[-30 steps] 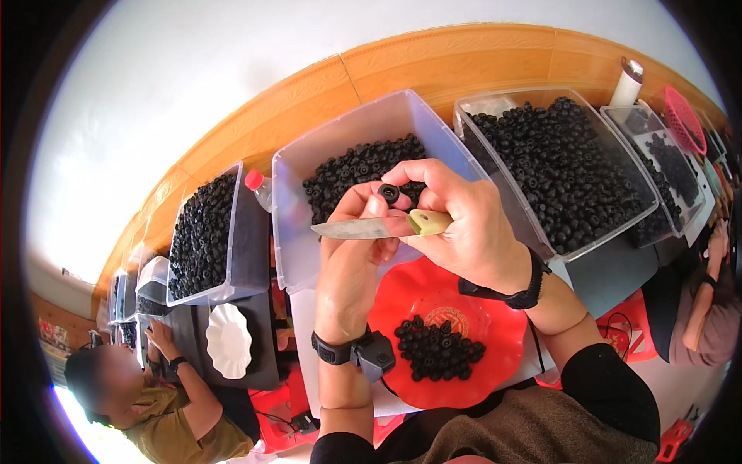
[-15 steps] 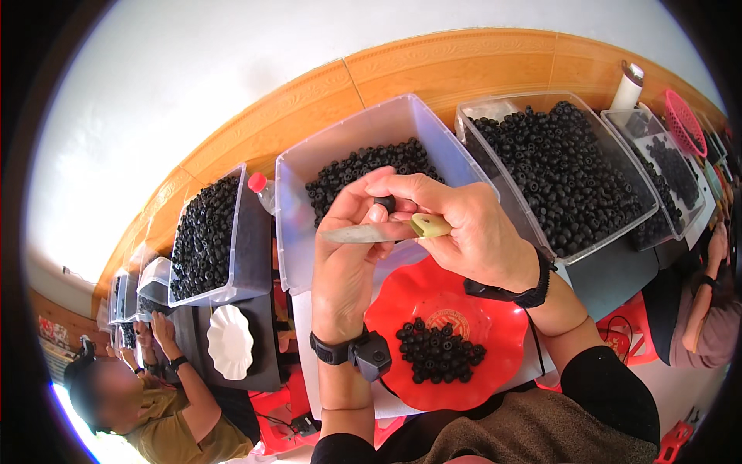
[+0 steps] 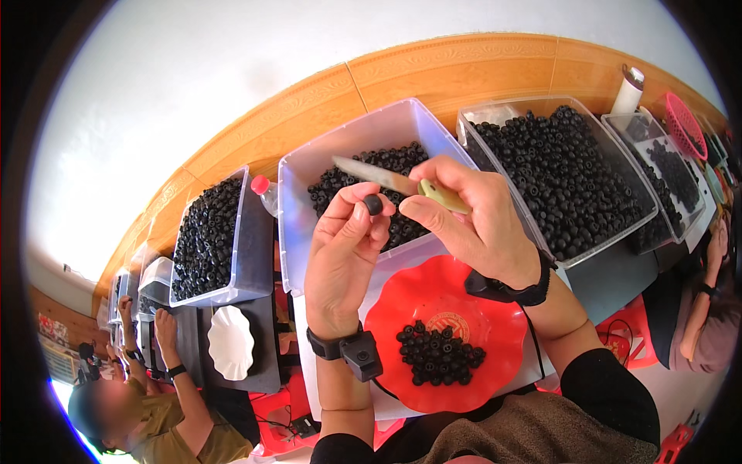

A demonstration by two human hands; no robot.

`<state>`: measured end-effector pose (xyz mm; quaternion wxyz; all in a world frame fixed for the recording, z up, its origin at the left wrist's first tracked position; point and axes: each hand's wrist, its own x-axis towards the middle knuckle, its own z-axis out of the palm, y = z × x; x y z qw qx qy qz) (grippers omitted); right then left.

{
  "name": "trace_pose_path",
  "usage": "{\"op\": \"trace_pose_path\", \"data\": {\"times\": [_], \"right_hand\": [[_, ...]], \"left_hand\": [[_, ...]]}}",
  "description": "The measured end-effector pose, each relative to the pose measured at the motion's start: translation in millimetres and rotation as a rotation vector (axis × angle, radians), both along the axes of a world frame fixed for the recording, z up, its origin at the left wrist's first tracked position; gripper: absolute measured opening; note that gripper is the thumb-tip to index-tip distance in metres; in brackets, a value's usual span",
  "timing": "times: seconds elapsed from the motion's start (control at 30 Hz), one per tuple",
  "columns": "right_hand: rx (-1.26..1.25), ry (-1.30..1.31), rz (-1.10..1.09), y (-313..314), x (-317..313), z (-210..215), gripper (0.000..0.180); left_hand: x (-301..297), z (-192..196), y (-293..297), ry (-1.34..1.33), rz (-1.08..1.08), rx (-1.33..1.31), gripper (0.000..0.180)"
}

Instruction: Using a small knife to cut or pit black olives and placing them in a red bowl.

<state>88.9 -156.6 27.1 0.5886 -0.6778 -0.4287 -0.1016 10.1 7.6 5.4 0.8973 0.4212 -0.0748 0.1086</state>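
Between thumb and fingertips my left hand [image 3: 340, 247] pinches a small round black piece [image 3: 373, 205]. My right hand [image 3: 483, 220], just to its right, is closed round the pale green handle of a knife [image 3: 379, 175]. The blade points left, above the black piece and apart from it. Both hands are over the near edge of a clear plastic bin [image 3: 290, 224] partly filled with black ring-like pieces [image 3: 410, 230]. Below them lies a red scalloped plate [image 3: 495, 363] with a pile of similar black pieces [image 3: 440, 354].
Clear bins of black pieces stand at right [image 3: 653, 209] and left [image 3: 255, 255]. A red-capped bottle [image 3: 265, 193] is wedged beside the middle bin. A white scalloped dish [image 3: 230, 342] lies at left. Co-workers sit at left [image 3: 185, 417] and far right [image 3: 707, 325].
The knife has lifted up and off the black piece, and my hands have drawn apart. My left hand has turned, showing the piece at its fingertips. The left co-worker's arms have shifted.
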Motion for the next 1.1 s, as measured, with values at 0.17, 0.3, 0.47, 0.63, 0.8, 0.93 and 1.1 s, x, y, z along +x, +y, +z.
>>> {"op": "trace_pose_path", "data": {"times": [0.17,0.3,0.47,0.63,0.8,0.93,1.1], "right_hand": [[-0.071,-0.125,0.013,0.6,-4.5,2.2,0.031],[-0.092,-0.157,0.036,3.4,-6.5,-0.9,0.032],[-0.086,-0.203,-0.016,2.6,-5.5,-1.0,0.033],[-0.112,-0.202,0.004,2.1,-5.5,-2.0,0.033],[-0.094,-0.223,-0.03,3.3,-4.7,-1.5,0.033],[-0.081,-0.22,-0.031,4.0,-3.5,-3.0,0.033],[-0.082,-0.197,-0.023,6.1,-2.0,-5.0,0.034]], "left_hand": [[-2.8,3.5,0.6,-0.036,0.062,-0.044,0.022],[-1.6,-1.4,8.3,-0.122,-0.048,-0.044,0.022],[-2.1,0.1,4.4,-0.113,-0.041,-0.062,0.021],[-3.4,1.6,3.3,-0.087,-0.046,-0.109,0.021],[-1.6,-0.5,5.2,-0.085,-0.009,-0.082,0.018],[-0.8,-0.9,5.5,-0.12,-0.019,-0.077,0.016],[0.4,-1.9,7.4,-0.144,-0.014,-0.077,0.014]]}}
